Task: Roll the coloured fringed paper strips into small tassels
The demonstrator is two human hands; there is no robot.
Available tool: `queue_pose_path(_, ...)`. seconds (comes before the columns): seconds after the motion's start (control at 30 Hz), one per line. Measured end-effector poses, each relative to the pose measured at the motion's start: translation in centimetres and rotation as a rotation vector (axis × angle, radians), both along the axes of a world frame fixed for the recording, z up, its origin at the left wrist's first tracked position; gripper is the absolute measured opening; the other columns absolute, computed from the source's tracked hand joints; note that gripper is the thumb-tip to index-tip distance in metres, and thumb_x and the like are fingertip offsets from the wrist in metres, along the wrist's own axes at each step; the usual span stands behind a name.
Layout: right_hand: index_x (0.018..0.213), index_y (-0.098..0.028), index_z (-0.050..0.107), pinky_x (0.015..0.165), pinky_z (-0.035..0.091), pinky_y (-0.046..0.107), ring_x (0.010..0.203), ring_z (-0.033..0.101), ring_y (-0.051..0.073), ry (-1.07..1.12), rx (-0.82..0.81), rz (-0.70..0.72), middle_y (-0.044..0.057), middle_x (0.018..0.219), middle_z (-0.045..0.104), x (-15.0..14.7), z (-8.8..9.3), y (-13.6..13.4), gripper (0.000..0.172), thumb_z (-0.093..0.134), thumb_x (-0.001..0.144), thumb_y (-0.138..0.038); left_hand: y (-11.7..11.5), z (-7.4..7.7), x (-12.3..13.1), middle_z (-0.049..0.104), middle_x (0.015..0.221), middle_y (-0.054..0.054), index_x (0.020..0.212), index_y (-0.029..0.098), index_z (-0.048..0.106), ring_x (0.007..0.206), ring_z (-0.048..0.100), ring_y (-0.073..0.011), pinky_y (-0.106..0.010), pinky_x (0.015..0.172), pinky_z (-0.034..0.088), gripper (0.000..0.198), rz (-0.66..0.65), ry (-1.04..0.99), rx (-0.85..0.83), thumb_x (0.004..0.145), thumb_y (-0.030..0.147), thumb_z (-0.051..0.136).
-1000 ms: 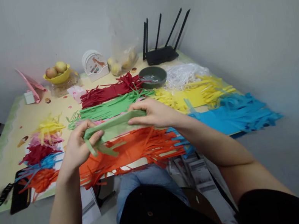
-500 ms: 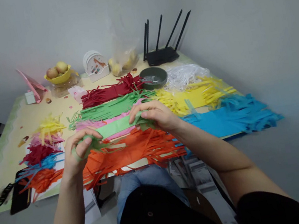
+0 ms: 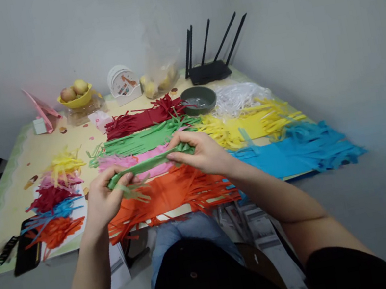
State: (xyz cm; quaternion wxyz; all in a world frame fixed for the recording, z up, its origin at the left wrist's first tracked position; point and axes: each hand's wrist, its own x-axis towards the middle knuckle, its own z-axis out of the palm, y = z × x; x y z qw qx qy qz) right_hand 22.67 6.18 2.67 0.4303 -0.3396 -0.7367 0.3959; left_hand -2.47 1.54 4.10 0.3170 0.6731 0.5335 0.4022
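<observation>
Between my hands stretches a narrow, rolled strip of green fringed tissue paper (image 3: 147, 163), lifted above the table. My left hand (image 3: 106, 194) pinches its left end, with a few pale green fringe strands hanging under the fingers. At the other end my right hand (image 3: 199, 151) grips the strip between thumb and fingers. Pink fringed paper (image 3: 160, 170) lies just behind and below it, partly hidden. Orange fringed paper (image 3: 164, 194) is spread nearer to me. Beyond lie a flat green fringed sheet (image 3: 147, 140) and a dark red one (image 3: 151, 117).
Yellow (image 3: 249, 124) and blue fringed paper (image 3: 277, 157) lie to the right. Twisted bundles of fringe (image 3: 53, 196) sit left, by a phone (image 3: 27, 251). At the back are a fruit bowl (image 3: 77, 102), a grey bowl (image 3: 204, 105), white strings (image 3: 240, 98) and a router (image 3: 210, 72).
The green paper has gone from a flatter, wider band to a narrow roll. My left hand has turned and its fingers have closed over the end; my right hand has barely moved.
</observation>
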Motion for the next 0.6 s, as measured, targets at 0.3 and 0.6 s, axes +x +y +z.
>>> queue_pose_path(0.3, 0.083, -0.016, 0.075, 0.057, 0.055, 0.020, 0.059, 0.067, 0.010, 0.385, -0.269, 0.160, 0.003, 0.071, 0.073, -0.6, -0.8, 0.1, 0.010, 0.070, 0.081, -0.023, -0.1, -1.2, 0.5, 0.065, 0.062, -0.001, 0.083, 0.017, 0.073, 0.054, 0.063, -0.0142, -0.030, 0.061, 0.056, 0.011, 0.028, -0.609, -0.152, 0.074, 0.024, 0.073)
queue_pose_path(0.6, 0.076, -0.015, 0.071, 0.057, 0.054, 0.021, 0.061, 0.067, 0.012, 0.260, -0.061, 0.150, 0.003, 0.070, 0.073, -0.5, -0.4, 0.0, 0.016, 0.066, 0.085, -0.028, -0.5, -1.6, 0.1, 0.067, 0.064, -0.002, 0.073, 0.016, 0.068, 0.058, 0.064, -0.0144, -0.030, 0.064, 0.057, 0.016, -0.101, -0.446, 0.063, 0.081, 0.030, 0.069)
